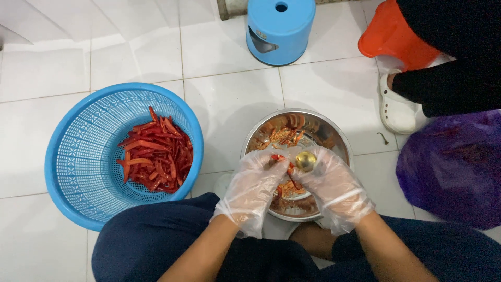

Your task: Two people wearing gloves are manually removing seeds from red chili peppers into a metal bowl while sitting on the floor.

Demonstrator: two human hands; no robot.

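Both my hands wear clear plastic gloves and meet over a steel bowl (334, 137) that holds red chili scraps and seeds. My left hand (254, 184) grips a red chili piece (279, 157). My right hand (334, 183) holds a small round brass-coloured tool (306, 160) pressed against that chili. To the left, a blue plastic basket (78, 156) holds several split red chilies (156, 154).
A blue plastic stool (280, 28) stands at the back. Another person in dark clothes and a white clog (396, 107) sits on an orange stool (394, 36) at the right. A purple plastic bag (451, 167) lies beside the bowl. The floor is white tile.
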